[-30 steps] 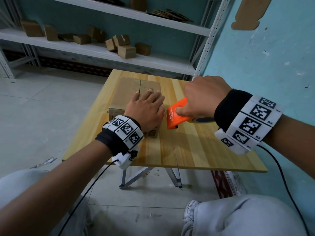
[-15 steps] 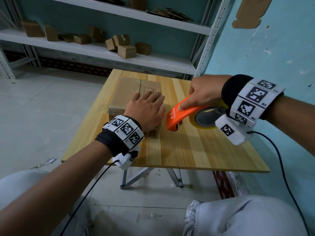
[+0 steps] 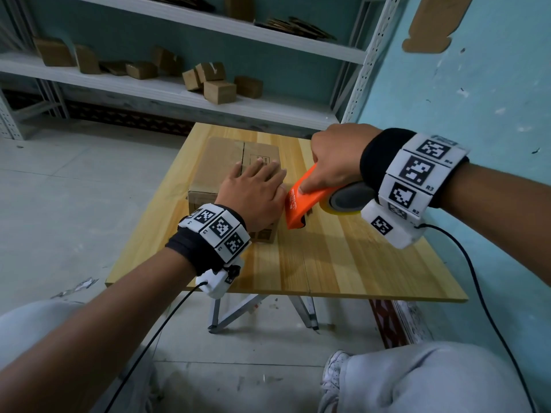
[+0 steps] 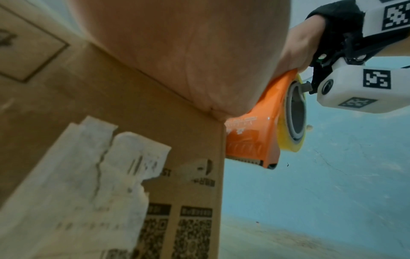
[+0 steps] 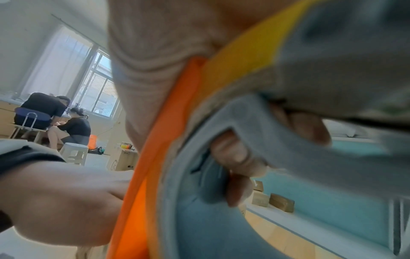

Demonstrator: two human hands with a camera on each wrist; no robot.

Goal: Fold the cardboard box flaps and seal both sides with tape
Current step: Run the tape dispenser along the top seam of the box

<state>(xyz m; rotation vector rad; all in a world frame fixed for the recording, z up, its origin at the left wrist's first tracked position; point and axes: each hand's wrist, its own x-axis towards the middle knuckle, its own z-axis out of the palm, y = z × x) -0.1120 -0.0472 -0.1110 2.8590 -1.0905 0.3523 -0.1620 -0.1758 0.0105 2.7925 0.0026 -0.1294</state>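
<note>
box: the cardboard box (image 3: 235,171) sat mid-frame on the wooden table (image 3: 328,263), flaps already folded down flat

left hand: the left hand (image 3: 253,195) lay palm-down on the box top, fingers straight, just pressing, not gripping anything

right hand: the right hand (image 3: 337,159) was wrapped around the orange tape dispenser (image 3: 301,204), thumb on its side, fingers hooked through the roll core in the wrist view

dispenser spot: nose right at the box's right edge, centre of frame

done so far: flaps looked closed; couldn't spot any fresh tape on the top seam

left to do: guessing basically all the taping, this side and then the other
</note>
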